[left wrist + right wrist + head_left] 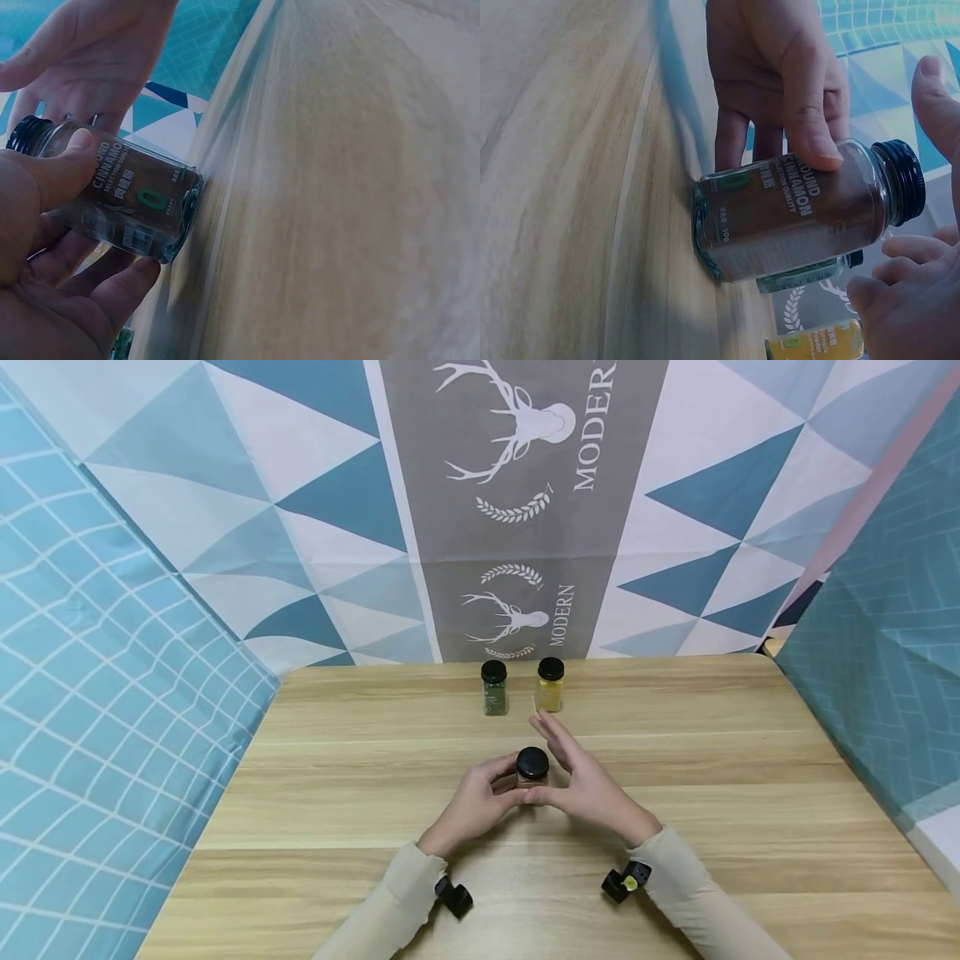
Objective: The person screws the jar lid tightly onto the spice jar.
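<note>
A square glass jar of ground cinnamon (532,770) with a black lid stands roughly upright at mid-table. My left hand (480,802) grips it from the left, thumb across the label and fingers behind, as the left wrist view of the jar (142,191) shows. Whether its base touches the wood cannot be made out. On the other side, my right hand (592,785) is spread around the jar without gripping it, its fingers extended away from the glass. In the right wrist view, the right hand (922,292) is beside the black lid (904,182).
Toward the back edge of the wooden table (337,793) stand a jar with green contents (495,693) and a jar with yellow contents (550,692), both black-lidded. Behind them hangs a patterned cloth (517,543). Blue cloths flank the table.
</note>
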Action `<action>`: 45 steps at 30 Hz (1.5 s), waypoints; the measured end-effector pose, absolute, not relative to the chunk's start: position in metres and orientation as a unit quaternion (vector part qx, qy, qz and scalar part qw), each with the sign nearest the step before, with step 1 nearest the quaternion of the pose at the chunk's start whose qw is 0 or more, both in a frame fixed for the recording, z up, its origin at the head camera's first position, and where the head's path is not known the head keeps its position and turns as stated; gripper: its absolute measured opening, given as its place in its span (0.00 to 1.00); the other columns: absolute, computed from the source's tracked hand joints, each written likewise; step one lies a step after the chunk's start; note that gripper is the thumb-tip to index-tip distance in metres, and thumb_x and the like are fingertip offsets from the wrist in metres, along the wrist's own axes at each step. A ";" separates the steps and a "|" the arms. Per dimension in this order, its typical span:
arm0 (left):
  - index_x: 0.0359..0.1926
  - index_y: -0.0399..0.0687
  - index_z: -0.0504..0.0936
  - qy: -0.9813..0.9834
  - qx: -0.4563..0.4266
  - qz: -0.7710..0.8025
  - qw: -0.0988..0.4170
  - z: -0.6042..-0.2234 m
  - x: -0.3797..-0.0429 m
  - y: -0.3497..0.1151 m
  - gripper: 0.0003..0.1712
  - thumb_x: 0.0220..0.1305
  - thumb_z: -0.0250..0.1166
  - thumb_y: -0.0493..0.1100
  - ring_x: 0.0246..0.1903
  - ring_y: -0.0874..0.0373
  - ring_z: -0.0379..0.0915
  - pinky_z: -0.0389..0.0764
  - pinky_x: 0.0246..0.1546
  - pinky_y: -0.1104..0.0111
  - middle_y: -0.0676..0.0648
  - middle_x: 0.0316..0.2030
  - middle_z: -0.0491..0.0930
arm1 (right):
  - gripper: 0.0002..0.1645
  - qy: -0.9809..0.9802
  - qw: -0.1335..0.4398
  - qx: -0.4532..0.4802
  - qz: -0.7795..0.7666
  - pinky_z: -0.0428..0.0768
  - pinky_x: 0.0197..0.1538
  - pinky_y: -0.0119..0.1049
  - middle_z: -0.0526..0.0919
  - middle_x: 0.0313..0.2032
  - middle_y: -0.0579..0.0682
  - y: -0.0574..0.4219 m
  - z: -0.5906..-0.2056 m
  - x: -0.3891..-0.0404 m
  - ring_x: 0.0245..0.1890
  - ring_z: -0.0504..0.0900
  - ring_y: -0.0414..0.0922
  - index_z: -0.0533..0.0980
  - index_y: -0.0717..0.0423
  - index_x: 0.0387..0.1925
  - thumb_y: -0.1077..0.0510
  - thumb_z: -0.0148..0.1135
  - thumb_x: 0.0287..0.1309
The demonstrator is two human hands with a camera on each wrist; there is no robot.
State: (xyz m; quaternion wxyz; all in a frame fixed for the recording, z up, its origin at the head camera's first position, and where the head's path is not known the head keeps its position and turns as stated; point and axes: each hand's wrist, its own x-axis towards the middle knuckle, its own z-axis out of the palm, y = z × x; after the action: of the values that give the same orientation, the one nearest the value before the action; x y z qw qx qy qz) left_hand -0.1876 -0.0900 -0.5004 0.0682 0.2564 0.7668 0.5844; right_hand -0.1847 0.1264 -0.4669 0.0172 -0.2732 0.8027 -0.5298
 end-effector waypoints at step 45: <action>0.70 0.49 0.76 0.770 0.250 0.582 0.078 -0.500 -0.189 -0.090 0.32 0.65 0.73 0.40 0.66 0.58 0.74 0.79 0.64 0.68 0.48 0.68 0.77 | 0.27 0.811 0.027 -0.283 -0.512 0.78 0.67 0.42 0.81 0.64 0.51 0.138 -0.459 -0.188 0.65 0.79 0.49 0.78 0.54 0.66 0.52 0.68 0.68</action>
State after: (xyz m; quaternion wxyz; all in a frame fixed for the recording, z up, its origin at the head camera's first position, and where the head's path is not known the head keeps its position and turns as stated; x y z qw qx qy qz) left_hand -0.1889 -0.0903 -0.5002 0.0782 0.2500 0.7698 0.5821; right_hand -0.1878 0.1376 -0.4594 0.0273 -0.2834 0.8106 -0.5117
